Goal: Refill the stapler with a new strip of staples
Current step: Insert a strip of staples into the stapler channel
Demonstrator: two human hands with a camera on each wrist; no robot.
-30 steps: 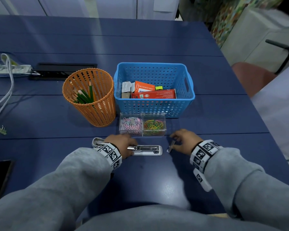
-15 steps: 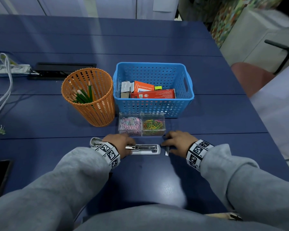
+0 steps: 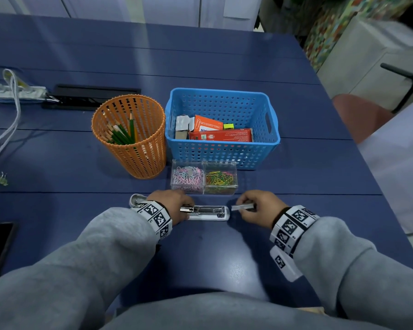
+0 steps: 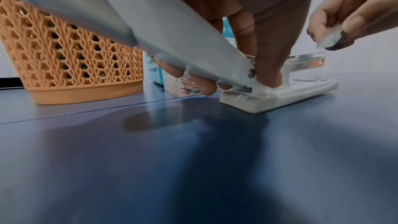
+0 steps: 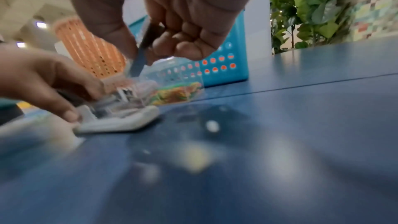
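From the head view, my left hand (image 3: 174, 206) grips the white plastic stapler (image 3: 208, 212) at its hinge end, the stapler lying opened on the dark blue counter (image 3: 200, 253) with its metal staple channel facing up. My right hand (image 3: 260, 208) pinches a short silver strip of staples (image 3: 242, 206) between thumb and fingers, just beside the stapler's right end; I cannot tell whether the two touch.

Only the left wrist view shows the stapler's grey lid (image 4: 150, 28) swung up and back at a slant, with the fingers (image 4: 269, 54) curled round the hinge and pressing the base down. There the strip (image 4: 329, 38) sits above the channel, clear of it.

The right wrist view is blurred, but shows the strip (image 5: 140, 59) tilted with its free end pointing down toward the channel.

Behind the hands stand a clear two-compartment box of coloured paper clips (image 3: 203, 178), an orange mesh pencil cup (image 3: 131, 139) and a blue perforated plastic basket (image 3: 222, 151) of small cartons.
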